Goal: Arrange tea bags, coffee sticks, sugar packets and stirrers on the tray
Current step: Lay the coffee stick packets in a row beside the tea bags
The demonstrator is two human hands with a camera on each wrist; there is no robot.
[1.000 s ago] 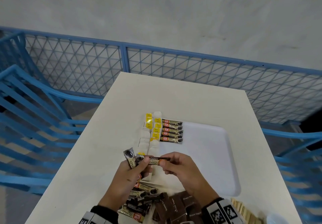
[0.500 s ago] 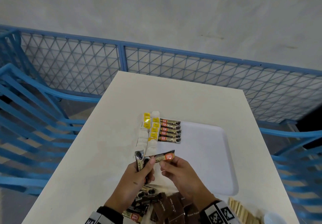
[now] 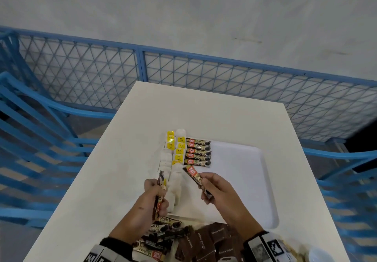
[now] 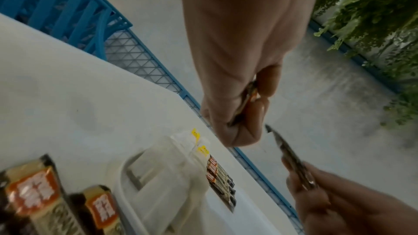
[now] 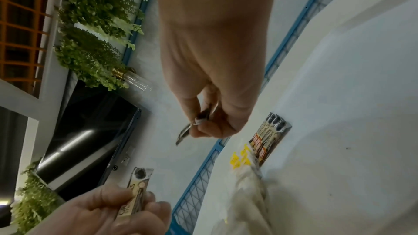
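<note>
Coffee sticks are the step in hand: the right hand (image 3: 219,190) pinches one stick (image 3: 195,177) above the tray (image 3: 244,180), just near of the laid row (image 3: 197,153). The left hand (image 3: 152,198) grips spare sticks (image 3: 160,190). Next, probably, lay it flat, parallel, beside that row.

1. Cut off by head view's bottom edge: sugar packets (image 3: 201,245), loose sticks (image 3: 155,243).
2. Blurred in left wrist view: tea bags (image 4: 167,167).
3. Partly hidden under tea bags: tray (image 3: 244,172) left rim.
</note>
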